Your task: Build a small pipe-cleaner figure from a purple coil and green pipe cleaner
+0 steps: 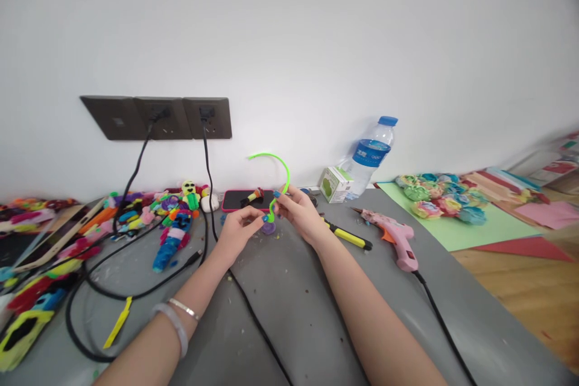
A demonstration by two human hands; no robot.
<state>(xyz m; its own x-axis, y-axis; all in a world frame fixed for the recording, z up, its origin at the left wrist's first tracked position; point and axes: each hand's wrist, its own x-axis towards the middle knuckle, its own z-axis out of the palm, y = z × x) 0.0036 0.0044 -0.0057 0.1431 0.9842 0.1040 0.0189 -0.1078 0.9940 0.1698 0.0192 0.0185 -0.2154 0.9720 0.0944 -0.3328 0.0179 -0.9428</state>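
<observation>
A bright green pipe cleaner (286,170) curves up from between my hands and bends over to the left at its free end. My right hand (299,212) pinches it partway along. At its lower end, the fingertips of my left hand (239,230) are closed on it beside a small green bend. Just below the fingertips shows a small purple round piece (268,228); whether it is attached to the green one I cannot tell. Behind my hands lies a phone (233,199) with a pink edge, with a small multicoloured piece (253,197) on it.
Yellow-handled cutters (350,236) and a pink glue gun (398,238) lie at the right. Behind them stand a small box (335,186) and a water bottle (368,160). Paper flowers (436,196) rest on green paper. Pipe-cleaner figures (174,235) and black cables (97,289) spread over the left.
</observation>
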